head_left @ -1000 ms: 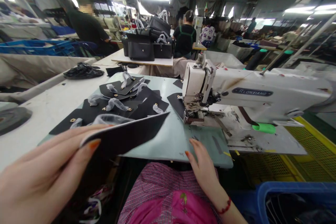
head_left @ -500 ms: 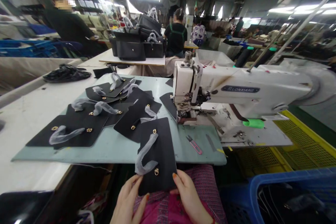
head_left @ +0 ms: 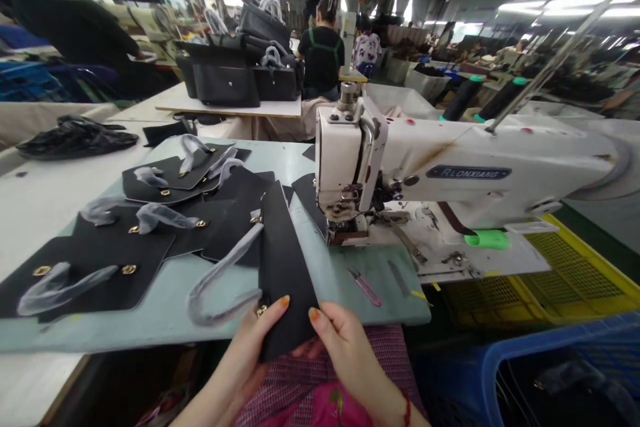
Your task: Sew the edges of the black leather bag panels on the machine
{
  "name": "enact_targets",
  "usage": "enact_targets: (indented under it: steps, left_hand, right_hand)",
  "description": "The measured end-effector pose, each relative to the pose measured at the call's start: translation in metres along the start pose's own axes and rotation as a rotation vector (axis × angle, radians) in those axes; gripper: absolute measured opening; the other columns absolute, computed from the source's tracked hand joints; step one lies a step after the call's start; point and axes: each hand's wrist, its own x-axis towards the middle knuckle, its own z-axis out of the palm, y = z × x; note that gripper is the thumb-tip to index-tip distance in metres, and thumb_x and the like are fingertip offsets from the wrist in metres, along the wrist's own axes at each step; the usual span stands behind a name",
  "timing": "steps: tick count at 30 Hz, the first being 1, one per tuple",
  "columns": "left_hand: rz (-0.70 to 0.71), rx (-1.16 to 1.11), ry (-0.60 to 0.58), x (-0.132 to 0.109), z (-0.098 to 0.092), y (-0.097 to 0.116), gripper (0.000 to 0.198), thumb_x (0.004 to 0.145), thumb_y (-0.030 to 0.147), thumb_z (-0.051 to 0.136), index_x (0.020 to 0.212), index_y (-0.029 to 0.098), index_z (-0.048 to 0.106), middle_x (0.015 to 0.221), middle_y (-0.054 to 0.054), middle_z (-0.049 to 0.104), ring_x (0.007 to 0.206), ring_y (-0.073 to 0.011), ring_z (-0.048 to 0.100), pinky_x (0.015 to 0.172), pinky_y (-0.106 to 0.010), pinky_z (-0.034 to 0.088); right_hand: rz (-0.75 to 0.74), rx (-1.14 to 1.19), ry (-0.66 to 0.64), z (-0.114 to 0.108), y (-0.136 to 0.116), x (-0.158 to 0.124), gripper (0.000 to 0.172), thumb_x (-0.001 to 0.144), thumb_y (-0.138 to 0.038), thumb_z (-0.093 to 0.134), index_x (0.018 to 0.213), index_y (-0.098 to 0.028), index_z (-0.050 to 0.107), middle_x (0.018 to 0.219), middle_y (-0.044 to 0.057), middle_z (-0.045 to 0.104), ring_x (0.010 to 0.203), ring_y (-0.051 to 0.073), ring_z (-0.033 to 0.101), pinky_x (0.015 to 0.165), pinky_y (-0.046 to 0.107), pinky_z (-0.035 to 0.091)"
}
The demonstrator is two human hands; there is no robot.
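Note:
A black bag panel (head_left: 287, 267) is held tilted on its edge over the front of the table, its handle wrapped in clear plastic (head_left: 227, 267) hanging to the left. My left hand (head_left: 255, 340) grips its lower left side, thumb on the face beside a gold ring fitting (head_left: 262, 310). My right hand (head_left: 343, 340) pinches the lower right edge, thumb in front and fingers partly hidden behind. Several similar black panels (head_left: 115, 273) with wrapped handles and gold fittings lie overlapping to the left.
A white sewing machine (head_left: 450, 167) stands to the right, with pink thread snips (head_left: 367, 288) on the pale green tabletop (head_left: 350, 320) before it. A blue basket (head_left: 487, 373) and a yellow crate (head_left: 565, 260) sit at right. Black bags (head_left: 225, 83) and co-workers (head_left: 320, 47) are behind.
The panel has turned from lying face up to tilted on its edge, its handle swinging left. My left thumb has moved onto its face. The view has shifted right.

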Motion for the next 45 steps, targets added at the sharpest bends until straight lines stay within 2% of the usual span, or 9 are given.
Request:
enact_targets:
  steps: [3,7,12,18,23,26,32,38,45]
  left_hand:
    - [0.026,0.075,-0.046,0.024,0.012,0.023,0.038,0.065,0.038,0.083,0.083,0.009,0.069,0.068,-0.010,0.071,0.054,-0.0196,0.063,0.053,-0.029,0.051]
    - [0.080,0.157,0.010,0.046,0.025,0.053,0.036,0.064,0.035,0.084,0.086,0.010,0.070,0.076,-0.009,0.073,0.066,-0.0186,0.066,0.064,-0.026,0.054]
    - [0.153,0.223,-0.021,0.077,0.038,0.070,0.035,0.068,0.034,0.082,0.090,0.010,0.070,0.082,-0.008,0.074,0.066,-0.0160,0.065,0.064,-0.024,0.053]
    - [0.161,0.214,-0.115,0.110,0.050,0.073,0.034,0.068,0.029,0.082,0.093,0.009,0.070,0.079,-0.008,0.074,0.064,-0.0149,0.064,0.062,-0.022,0.051]
    - [0.126,0.200,-0.137,0.127,0.051,0.072,0.042,0.066,0.028,0.083,0.103,0.011,0.069,0.077,-0.007,0.074,0.061,-0.0176,0.065,0.066,-0.030,0.054]
    - [0.128,0.164,-0.117,0.131,0.050,0.070,0.041,0.061,0.030,0.085,0.096,0.013,0.071,0.075,-0.004,0.074,0.061,-0.0168,0.065,0.065,-0.028,0.053]
    - [0.149,0.182,-0.098,0.134,0.054,0.072,0.029,0.052,0.023,0.086,0.074,0.014,0.069,0.058,0.001,0.066,0.053,-0.0155,0.061,0.056,-0.024,0.048]
    - [0.165,0.175,-0.113,0.143,0.049,0.069,0.033,0.056,0.025,0.085,0.083,0.011,0.071,0.079,-0.006,0.075,0.065,-0.0172,0.067,0.064,-0.025,0.052]
    - [0.165,0.213,-0.153,0.146,0.049,0.068,0.031,0.061,0.027,0.085,0.083,0.010,0.072,0.079,-0.008,0.076,0.068,-0.0190,0.068,0.065,-0.026,0.053]
  right_hand:
    - [0.002,-0.035,0.052,-0.008,-0.009,0.023,0.044,0.093,-0.054,0.050,0.079,-0.014,0.060,0.061,0.003,0.064,0.056,0.014,0.064,0.049,0.017,0.043]
    - [0.014,-0.011,0.065,-0.017,-0.016,0.050,0.044,0.094,-0.054,0.048,0.071,-0.016,0.051,0.059,0.005,0.068,0.050,0.011,0.062,0.046,0.015,0.038]
    - [-0.027,0.020,0.100,-0.024,-0.015,0.078,0.044,0.094,-0.051,0.047,0.071,-0.014,0.055,0.066,0.009,0.072,0.048,0.010,0.059,0.044,0.016,0.037]
    - [-0.059,-0.034,0.192,-0.038,-0.010,0.093,0.047,0.095,-0.051,0.046,0.070,-0.014,0.058,0.063,0.008,0.070,0.048,0.010,0.059,0.045,0.016,0.038]
    - [-0.048,-0.116,0.300,-0.039,-0.009,0.100,0.052,0.093,-0.055,0.048,0.062,-0.014,0.059,0.052,0.005,0.064,0.042,0.009,0.056,0.044,0.018,0.038]
    - [-0.062,-0.105,0.322,-0.038,-0.011,0.101,0.052,0.093,-0.054,0.048,0.061,-0.015,0.059,0.052,0.004,0.064,0.042,0.009,0.056,0.046,0.018,0.040]
    - [-0.089,-0.067,0.303,-0.041,-0.008,0.101,0.052,0.092,-0.054,0.048,0.061,-0.015,0.060,0.055,0.005,0.067,0.044,0.010,0.058,0.045,0.018,0.041]
    - [-0.075,-0.068,0.303,-0.044,-0.007,0.103,0.051,0.093,-0.054,0.048,0.062,-0.015,0.062,0.052,0.004,0.065,0.044,0.010,0.057,0.047,0.019,0.041]
    - [-0.068,-0.099,0.300,-0.044,-0.011,0.102,0.053,0.094,-0.055,0.048,0.063,-0.015,0.063,0.053,0.004,0.066,0.043,0.010,0.056,0.050,0.020,0.043]
